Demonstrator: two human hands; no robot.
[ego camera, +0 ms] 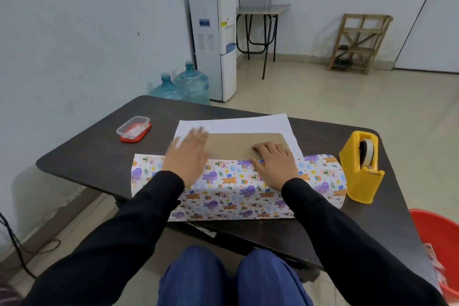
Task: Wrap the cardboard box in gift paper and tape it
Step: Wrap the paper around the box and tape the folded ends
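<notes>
Left hand (188,156) and right hand (273,161) press the cardboard box (238,143).
The left, blurred, seems flat, fingers spread, at the box's 9 o'clock end; the right lies fingers-down at 3 o'clock, pinning gift paper (231,189) folded up from 6. The box lies mid table (99,156); yellow tape dispenser (361,169) at 3 o'clock, red-lidded container (134,129) at 10.

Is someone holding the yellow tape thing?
No, the yellow tape dispenser stands alone on the table, while the left hand and right hand lie on the gift paper and cardboard box.
</notes>
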